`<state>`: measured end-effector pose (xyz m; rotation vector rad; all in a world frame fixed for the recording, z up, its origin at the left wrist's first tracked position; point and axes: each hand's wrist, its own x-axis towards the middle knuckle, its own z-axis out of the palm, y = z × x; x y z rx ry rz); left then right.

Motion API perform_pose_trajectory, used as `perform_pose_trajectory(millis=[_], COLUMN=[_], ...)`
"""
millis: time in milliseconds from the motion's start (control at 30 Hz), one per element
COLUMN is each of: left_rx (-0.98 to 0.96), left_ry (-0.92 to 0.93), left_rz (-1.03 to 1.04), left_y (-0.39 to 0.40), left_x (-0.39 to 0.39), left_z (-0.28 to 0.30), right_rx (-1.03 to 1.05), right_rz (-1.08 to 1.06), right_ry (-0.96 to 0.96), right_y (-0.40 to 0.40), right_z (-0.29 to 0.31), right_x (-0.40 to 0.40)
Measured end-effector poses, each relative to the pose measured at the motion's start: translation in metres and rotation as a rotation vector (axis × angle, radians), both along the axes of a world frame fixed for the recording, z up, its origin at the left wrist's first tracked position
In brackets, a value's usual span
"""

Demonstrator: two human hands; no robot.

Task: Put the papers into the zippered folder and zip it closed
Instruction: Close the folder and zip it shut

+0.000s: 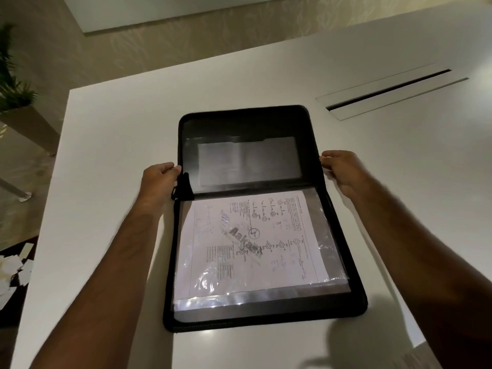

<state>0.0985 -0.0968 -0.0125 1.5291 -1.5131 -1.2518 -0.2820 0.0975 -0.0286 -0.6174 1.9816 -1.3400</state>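
1. The zippered folder (255, 217) lay open at frame centre on the white table (111, 145), papers (255, 241) already under its lower half's plastic sleeve.
2. The left hand (157, 182) pinched the far flap's left edge; the right hand (343, 169) seemingly gripped the right edge, probably to fold it shut.

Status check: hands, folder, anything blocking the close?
Left hand and right hand grip the far flap's side edges. Zippered folder open on table; papers in sleeve. Nothing blocking; unzipped.
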Motion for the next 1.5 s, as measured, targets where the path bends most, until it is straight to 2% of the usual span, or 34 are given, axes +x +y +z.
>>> perform_pose_trajectory(millis=[167, 333, 533, 667, 867, 933, 1033, 1133, 1267, 1367, 1500], left_rx=[-0.016, -0.014, -0.057, -0.135, -0.174, -0.178, -0.079, -0.048, 0.082, 0.068, 0.062], left_ry=[0.111, 0.231, 0.304, 0.293, 0.277, 0.307, 0.376, 0.355, 0.493, 0.480, 0.470], left_rz=[0.008, 0.013, -0.088, -0.116, -0.209, -0.277, -0.306, -0.323, -0.241, -0.248, -0.263], left_y=[-0.001, 0.012, 0.039, 0.049, 0.067, 0.074, 0.083, 0.091, 0.099, 0.095, 0.091], left_x=[-0.021, -0.030, -0.015, 0.004, 0.041, 0.053, 0.062, 0.062, 0.058, 0.060, 0.061], left_z=[0.014, 0.020, 0.020, 0.007, -0.020, -0.030, -0.032, -0.041, -0.060, -0.074, -0.078], right_rx=[-0.150, -0.265, -0.415, -0.438, -0.464, -0.336, -0.184, -0.137, -0.031, 0.021, 0.076], right_rz=[-0.080, -0.094, -0.118, -0.189, -0.141, -0.115, -0.106, -0.048, -0.036, -0.053, -0.009], right_ry=[-0.148, -0.148, -0.143, -0.190, -0.280, -0.161, 0.018, 0.111, 0.330, 0.408, 0.680], right_y=[0.006, 0.017, 0.046, 0.065, 0.097, 0.111, 0.122, 0.128, 0.130, 0.128, 0.120], right_z=[0.017, 0.025, 0.027, 0.024, 0.019, 0.016, 0.010, 0.010, 0.008, 0.008, 0.013], right_x=[-0.003, -0.007, 0.001, 0.007, 0.011, 0.012, 0.016, 0.027, 0.038, 0.045, 0.056])
